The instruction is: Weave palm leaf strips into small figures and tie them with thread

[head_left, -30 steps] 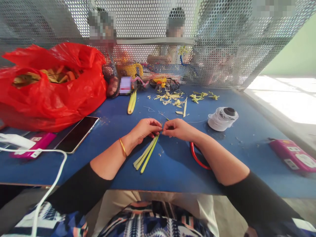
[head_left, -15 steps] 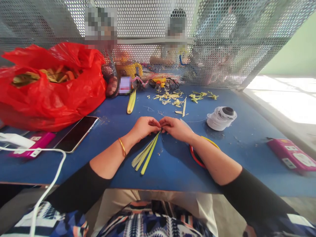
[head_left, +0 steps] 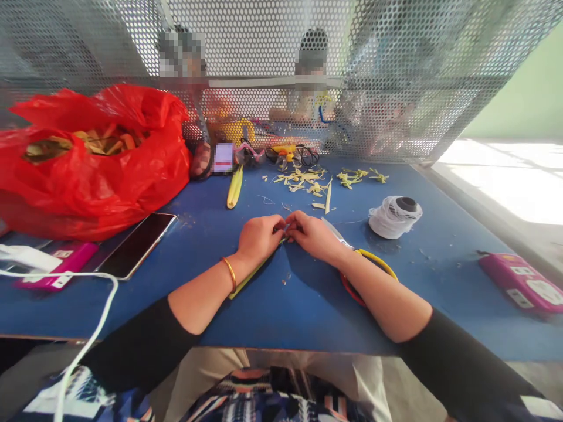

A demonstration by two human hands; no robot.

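Green leaf strips (head_left: 259, 269) run down and left from my fingertips, largely covered by my left hand and forearm. My left hand (head_left: 263, 237) is closed, pinching the upper end of the strips. Directly beside it, my right hand (head_left: 311, 236) is also closed in a pinch, its fingertips almost touching the left ones. What lies between the right fingertips is too small to make out. Under my right wrist lie scissors (head_left: 382, 261) with red and yellow handles, blades pointing up and left. A cone of white thread (head_left: 393, 221) stands to the right, a fine strand trailing from it.
At the left, a red plastic bag (head_left: 132, 193) full of dried strips sits behind a phone (head_left: 139, 245). A folded leaf piece (head_left: 234, 187) and leaf scraps (head_left: 303, 177) lie further back, before a perforated screen (head_left: 264, 47). A pink box (head_left: 523, 280) is at right.
My left hand has rolled over and its forearm has shifted right, now covering most of the strips, which were fanned out in view. More of the scissors shows.
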